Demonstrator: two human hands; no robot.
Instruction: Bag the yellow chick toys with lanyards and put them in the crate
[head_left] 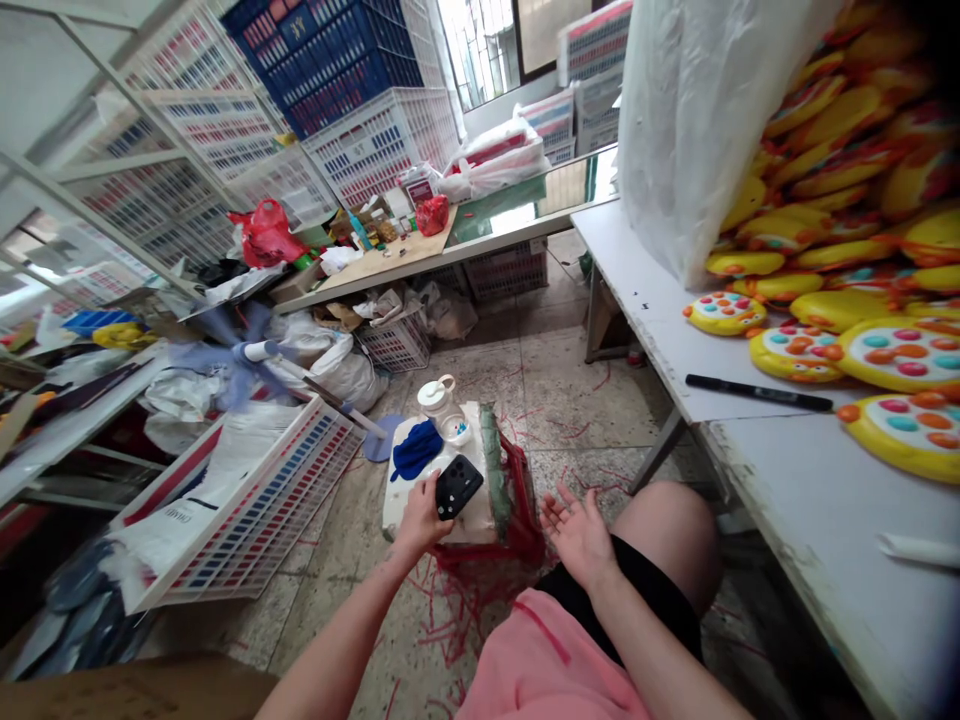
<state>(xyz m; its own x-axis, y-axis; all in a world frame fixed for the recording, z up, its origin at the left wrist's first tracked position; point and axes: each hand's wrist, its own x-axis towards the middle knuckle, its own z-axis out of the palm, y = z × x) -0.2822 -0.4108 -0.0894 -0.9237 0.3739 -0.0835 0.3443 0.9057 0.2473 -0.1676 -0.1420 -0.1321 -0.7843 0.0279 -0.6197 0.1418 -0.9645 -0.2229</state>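
My left hand [425, 515] is closed around the lower left edge of a black smartphone [459, 486], whose back with its camera lenses faces up. The phone is over a white-topped stool [469, 525] with a red base; whether it touches the top I cannot tell. Close beside it on the stool are a dark blue cloth [417, 450], a white lidded cup [436, 394] and a small clear tub [455, 430] with bits inside. My right hand [579, 535] is held palm up above my lap, fingers apart, with nothing in it.
On the right, a white table [652, 330] bears yellow toys [799, 352], a black marker [757, 393] and a big plastic bag [675, 140] of more toys. To the left stand a fan [259, 352] and a white crate [247, 530]. Red strips [450, 620] litter the floor.
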